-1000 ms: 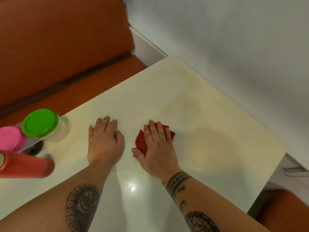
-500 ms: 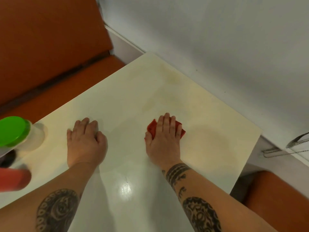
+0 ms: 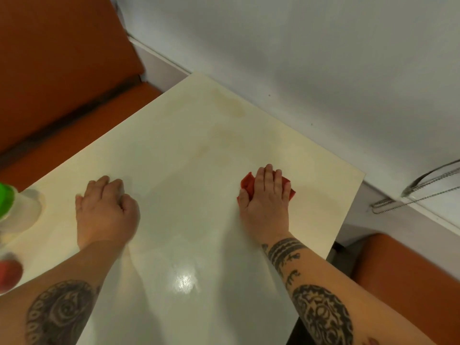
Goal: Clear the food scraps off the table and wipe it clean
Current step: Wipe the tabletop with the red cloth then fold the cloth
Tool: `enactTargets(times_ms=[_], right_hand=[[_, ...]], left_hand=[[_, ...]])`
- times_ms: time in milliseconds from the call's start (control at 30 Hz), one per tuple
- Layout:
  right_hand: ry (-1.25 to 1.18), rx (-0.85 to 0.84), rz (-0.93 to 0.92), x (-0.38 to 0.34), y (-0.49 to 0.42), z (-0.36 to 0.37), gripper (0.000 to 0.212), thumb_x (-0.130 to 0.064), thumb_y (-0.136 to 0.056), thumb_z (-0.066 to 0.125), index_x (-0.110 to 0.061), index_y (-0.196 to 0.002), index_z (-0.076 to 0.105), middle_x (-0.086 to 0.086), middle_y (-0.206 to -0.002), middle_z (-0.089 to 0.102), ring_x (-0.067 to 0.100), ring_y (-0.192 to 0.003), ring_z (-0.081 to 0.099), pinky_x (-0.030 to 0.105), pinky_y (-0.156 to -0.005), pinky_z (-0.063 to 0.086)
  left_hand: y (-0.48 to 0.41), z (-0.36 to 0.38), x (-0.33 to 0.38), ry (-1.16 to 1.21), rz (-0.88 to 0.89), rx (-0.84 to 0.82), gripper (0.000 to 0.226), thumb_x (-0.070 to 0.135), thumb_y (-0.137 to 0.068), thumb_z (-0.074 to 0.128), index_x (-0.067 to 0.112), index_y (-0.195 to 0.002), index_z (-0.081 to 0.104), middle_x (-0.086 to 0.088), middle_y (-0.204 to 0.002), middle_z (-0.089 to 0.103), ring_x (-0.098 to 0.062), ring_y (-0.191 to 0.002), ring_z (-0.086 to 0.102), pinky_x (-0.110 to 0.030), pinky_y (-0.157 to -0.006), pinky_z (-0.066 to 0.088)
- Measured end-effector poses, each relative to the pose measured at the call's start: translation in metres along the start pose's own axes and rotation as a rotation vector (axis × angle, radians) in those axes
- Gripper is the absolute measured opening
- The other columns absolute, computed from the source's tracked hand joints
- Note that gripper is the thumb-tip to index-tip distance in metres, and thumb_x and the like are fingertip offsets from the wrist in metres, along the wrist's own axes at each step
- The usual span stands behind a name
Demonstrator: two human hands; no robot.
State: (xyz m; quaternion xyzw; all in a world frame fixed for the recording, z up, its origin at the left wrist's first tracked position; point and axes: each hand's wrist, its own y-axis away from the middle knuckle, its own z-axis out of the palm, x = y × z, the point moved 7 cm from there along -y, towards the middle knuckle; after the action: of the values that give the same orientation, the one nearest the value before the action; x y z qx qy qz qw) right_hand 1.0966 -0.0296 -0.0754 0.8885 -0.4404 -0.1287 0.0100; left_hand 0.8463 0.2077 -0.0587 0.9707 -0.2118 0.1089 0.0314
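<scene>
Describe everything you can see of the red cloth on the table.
The red cloth is a small, crumpled piece of soft-looking fabric, bunched into a wad. It lies on the cream table, toward its right edge. The right hand presses down on it with straight fingers and covers most of it; red folds show only past the thumb side, the fingertips and the little-finger side. Nothing else touches it. No print or label shows.

A plain white wall (image 3: 298, 46) runs diagonally; an orange padded bench (image 3: 62, 70) meets its left end, another orange seat (image 3: 410, 282) sits below its right end.
</scene>
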Motion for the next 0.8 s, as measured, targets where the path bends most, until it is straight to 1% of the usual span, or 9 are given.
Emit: enactTargets(times_ms=[100,167,233,300,367,433,567,667,800], right_hand=[[-0.01,-0.065,-0.23,0.001,0.032,0.002,0.074,-0.057,-0.102,0.019,-0.02,-0.164,0.002,-0.003,-0.171,-0.01,0.016,-0.155,-0.018,0.045,-0.126,-0.01],[0.026,-0.092,-0.295,0.025,0.038,0.0,0.073,-0.058,-0.102,0.022,-0.023,-0.164,0.002,-0.006,-0.171,-0.009,0.013,-0.155,-0.019,0.043,-0.126,-0.011],[0.038,-0.037,-0.179,0.062,0.029,-0.01,0.073,-0.057,-0.103,0.022,-0.021,-0.164,0.004,-0.003,-0.171,-0.006,0.016,-0.156,-0.014,0.042,-0.126,-0.011],[0.023,0.017,-0.015,0.088,0.016,-0.022,0.073,-0.056,-0.102,0.017,-0.016,-0.163,0.008,0.002,-0.171,0.001,0.022,-0.157,-0.006,0.046,-0.127,-0.005],[0.03,0.05,0.084,0.09,0.014,-0.023,0.074,-0.054,-0.102,0.016,-0.013,-0.163,0.011,0.007,-0.171,0.005,0.027,-0.157,-0.001,0.05,-0.127,-0.001],[0.001,0.038,0.145,0.08,0.023,-0.018,0.073,-0.053,-0.104,0.017,-0.011,-0.163,0.008,0.009,-0.171,0.002,0.029,-0.157,-0.004,0.051,-0.127,-0.003],[-0.043,-0.016,0.033,0.064,0.048,-0.01,0.073,-0.054,-0.105,0.018,-0.017,-0.163,-0.003,0.002,-0.171,-0.011,0.022,-0.156,-0.017,0.045,-0.125,-0.013],[-0.056,-0.006,0.035,0.067,0.046,-0.01,0.073,-0.054,-0.104,0.02,-0.017,-0.163,0.0,0.001,-0.171,-0.009,0.021,-0.156,-0.017,0.045,-0.125,-0.013],[-0.062,-0.004,0.031,0.065,0.046,-0.01,0.075,-0.056,-0.101,0.018,-0.017,-0.163,0.003,0.002,-0.171,-0.006,0.022,-0.157,-0.014,0.047,-0.126,-0.01]], left_hand=[[0.001,-0.001,0.0,0.012,0.017,0.015,0.049,0.034,-0.104,0.036,0.015,-0.147,0.051,-0.009,-0.159,0.04,-0.03,-0.15,0.028,-0.053,-0.126,0.016],[0.002,-0.003,0.001,0.007,0.037,0.031,0.049,0.033,-0.103,0.036,0.013,-0.145,0.052,-0.012,-0.156,0.042,-0.033,-0.147,0.033,-0.055,-0.124,0.019],[0.002,-0.003,0.003,0.001,0.059,0.054,0.05,0.033,-0.102,0.035,0.011,-0.143,0.054,-0.015,-0.153,0.045,-0.036,-0.142,0.037,-0.058,-0.122,0.023],[0.003,-0.005,0.005,0.01,0.069,0.065,0.053,0.036,-0.101,0.032,0.01,-0.142,0.054,-0.017,-0.152,0.045,-0.037,-0.142,0.037,-0.059,-0.121,0.025],[0.004,-0.004,0.007,0.018,0.076,0.072,0.054,0.036,-0.101,0.03,0.01,-0.143,0.053,-0.017,-0.153,0.044,-0.038,-0.142,0.036,-0.058,-0.121,0.024],[0.006,-0.002,0.007,0.008,0.082,0.068,0.054,0.034,-0.101,0.029,0.009,-0.143,0.052,-0.018,-0.153,0.044,-0.039,-0.141,0.036,-0.059,-0.121,0.024],[0.006,0.0,0.01,-0.044,0.132,0.057,0.049,0.027,-0.1,0.034,0.007,-0.139,0.055,-0.019,-0.15,0.048,-0.038,-0.14,0.039,-0.061,-0.12,0.023],[0.007,0.001,0.045,0.058,0.218,0.019,0.044,0.024,-0.101,0.039,0.01,-0.138,0.059,-0.014,-0.151,0.049,-0.034,-0.142,0.04,-0.052,-0.124,0.02],[0.023,0.008,0.13,0.255,0.468,0.012,0.043,0.021,-0.092,0.046,0.005,-0.123,0.071,-0.018,-0.139,0.06,-0.038,-0.13,0.053,-0.046,-0.114,0.037]])
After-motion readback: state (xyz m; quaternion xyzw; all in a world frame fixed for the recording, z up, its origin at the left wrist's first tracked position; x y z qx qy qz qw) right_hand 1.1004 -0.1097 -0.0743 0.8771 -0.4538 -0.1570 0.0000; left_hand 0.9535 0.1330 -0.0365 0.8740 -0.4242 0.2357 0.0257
